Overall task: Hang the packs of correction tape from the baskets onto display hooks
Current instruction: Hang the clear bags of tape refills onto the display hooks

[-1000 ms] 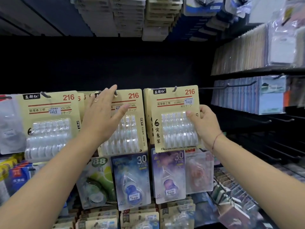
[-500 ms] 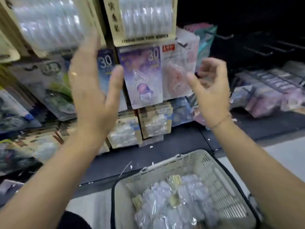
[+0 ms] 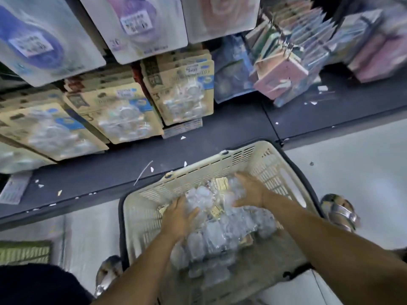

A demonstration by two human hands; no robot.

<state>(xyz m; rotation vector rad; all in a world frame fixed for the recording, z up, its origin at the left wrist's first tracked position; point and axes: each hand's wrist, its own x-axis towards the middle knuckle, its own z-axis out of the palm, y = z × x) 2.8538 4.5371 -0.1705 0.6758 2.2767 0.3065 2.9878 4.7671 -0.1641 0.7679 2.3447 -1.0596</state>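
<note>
Both hands are seen inside the cream slotted basket, which stands on the pale floor against the dark shelf base. The left hand is laid with straight fingers on the heap of clear packs of correction tape that fills the basket. The right hand is bent down over the far side of the heap; whether a pack is gripped cannot be told through the blur. A faint "30" is made out on a hanging purple card, and a "3" on the tan carded packs below it; the other print is too blurred to read. Paper scraps are scattered on the shelf base. Pink notebooks are stacked to the right. A sandalled foot is placed just beside the basket.
</note>
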